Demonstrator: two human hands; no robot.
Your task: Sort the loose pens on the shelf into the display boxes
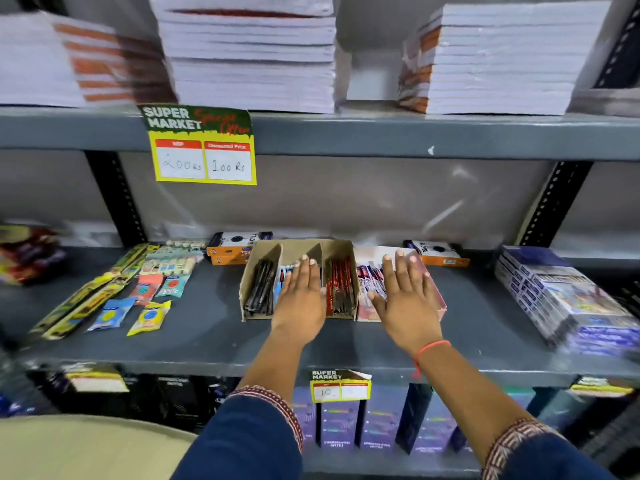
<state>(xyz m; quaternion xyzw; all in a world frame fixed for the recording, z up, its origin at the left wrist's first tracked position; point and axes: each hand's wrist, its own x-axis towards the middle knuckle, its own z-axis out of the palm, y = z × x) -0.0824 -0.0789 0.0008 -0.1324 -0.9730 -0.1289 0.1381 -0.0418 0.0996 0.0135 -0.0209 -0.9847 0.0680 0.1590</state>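
Note:
A brown cardboard display box point(268, 249) with three slots sits mid-shelf. Its left slot holds black pens point(259, 289), its right slot red pens point(341, 289). Blue-and-white pens point(281, 277) show in the middle slot, mostly hidden under my left hand point(302, 296), which lies flat and open over it. A pink display box point(440, 299) to the right holds white, blue and red packed pens point(369, 277). My right hand point(407, 296) hovers flat over it, fingers spread, holding nothing.
Packets of erasers and rulers point(149, 289) lie on the grey shelf point(214, 344) at left. Orange boxes point(228, 252) stand behind the display boxes. Blue packs point(554, 296) are stacked at right. Notebook stacks point(249, 53) fill the shelf above; a price tag point(204, 147) hangs from it.

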